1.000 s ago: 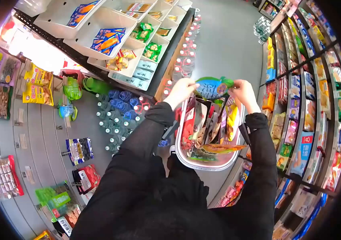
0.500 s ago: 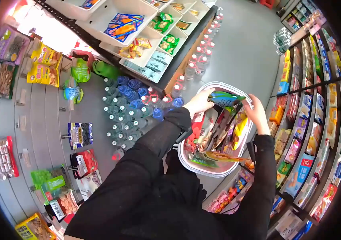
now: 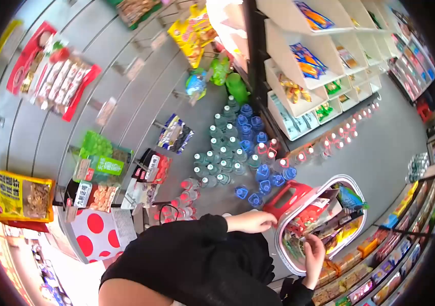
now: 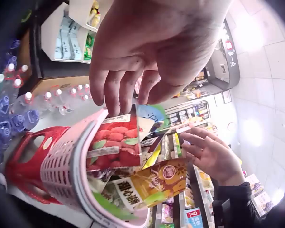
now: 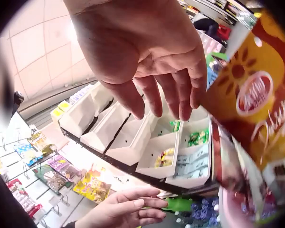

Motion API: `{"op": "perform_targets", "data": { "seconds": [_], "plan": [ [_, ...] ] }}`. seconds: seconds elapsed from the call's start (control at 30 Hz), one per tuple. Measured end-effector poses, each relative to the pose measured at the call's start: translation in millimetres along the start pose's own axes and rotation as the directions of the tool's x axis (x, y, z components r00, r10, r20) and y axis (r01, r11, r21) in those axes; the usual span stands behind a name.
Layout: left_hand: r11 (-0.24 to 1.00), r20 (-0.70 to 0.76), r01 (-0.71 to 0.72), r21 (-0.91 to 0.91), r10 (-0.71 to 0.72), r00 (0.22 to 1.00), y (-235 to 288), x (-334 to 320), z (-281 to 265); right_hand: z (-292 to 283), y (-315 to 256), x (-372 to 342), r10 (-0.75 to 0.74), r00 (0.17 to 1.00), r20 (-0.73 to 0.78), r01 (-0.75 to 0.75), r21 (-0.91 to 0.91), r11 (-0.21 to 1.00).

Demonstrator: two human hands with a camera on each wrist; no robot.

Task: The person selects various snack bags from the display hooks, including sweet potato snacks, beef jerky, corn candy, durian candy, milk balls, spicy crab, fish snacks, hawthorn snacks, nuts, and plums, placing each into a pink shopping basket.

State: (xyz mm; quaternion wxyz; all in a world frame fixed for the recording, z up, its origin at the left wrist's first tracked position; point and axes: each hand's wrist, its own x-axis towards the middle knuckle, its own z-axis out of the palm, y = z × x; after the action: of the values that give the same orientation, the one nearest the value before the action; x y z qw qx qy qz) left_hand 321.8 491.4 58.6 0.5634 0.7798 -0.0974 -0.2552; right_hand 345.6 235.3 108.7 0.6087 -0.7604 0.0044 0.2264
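A pink basket (image 3: 279, 245) with a pale rim is filled with snack bags. My left hand (image 3: 252, 221) hangs beside its left rim, fingers loosely bent and holding nothing. Over the near end of the basket is my right hand (image 3: 314, 255); in the right wrist view its fingers hang relaxed and empty, next to an orange-brown snack bag (image 5: 256, 90). The left wrist view shows a red packet with fruit pictures (image 4: 115, 142) just beyond the left fingertips. A blue-green bag (image 3: 351, 198) lies at the basket's far end.
A red plastic basket (image 3: 290, 196) adjoins the pink one. Several bottles (image 3: 222, 153) stand on the floor beside a tiered rack of white bins (image 3: 311, 56). Hanging snack bags (image 3: 54, 71) line the left wall; stocked shelves (image 3: 406, 245) run along the right.
Both hands let go of the blue-green bag, which went down into the basket's far end. The hands came back toward the body, and the view swung left toward the wall of hanging snacks.
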Motion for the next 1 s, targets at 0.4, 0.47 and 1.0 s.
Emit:
{"op": "perform_targets", "data": {
  "seconds": [0.4, 0.47, 1.0],
  "plan": [
    [0.994, -0.368, 0.071, -0.079, -0.095, 0.925, -35.0, -209.9, 3.0, 184.9, -31.5, -43.0, 0.023, 0.827, 0.562, 0.214, -0.352, 0.911],
    [0.991, -0.427, 0.069, -0.119, -0.114, 0.897, -38.0, -241.2, 4.5, 208.9, -33.4, -55.9, 0.02, 0.8, 0.599, 0.23, -0.338, 0.913],
    [0.911, -0.525, 0.009, -0.412, -0.245, 0.815, -50.1, -312.5, 27.1, 213.9, -35.6, -103.7, -0.119, 0.679, 0.724, 0.554, -0.4, 0.73]
  ]
}}
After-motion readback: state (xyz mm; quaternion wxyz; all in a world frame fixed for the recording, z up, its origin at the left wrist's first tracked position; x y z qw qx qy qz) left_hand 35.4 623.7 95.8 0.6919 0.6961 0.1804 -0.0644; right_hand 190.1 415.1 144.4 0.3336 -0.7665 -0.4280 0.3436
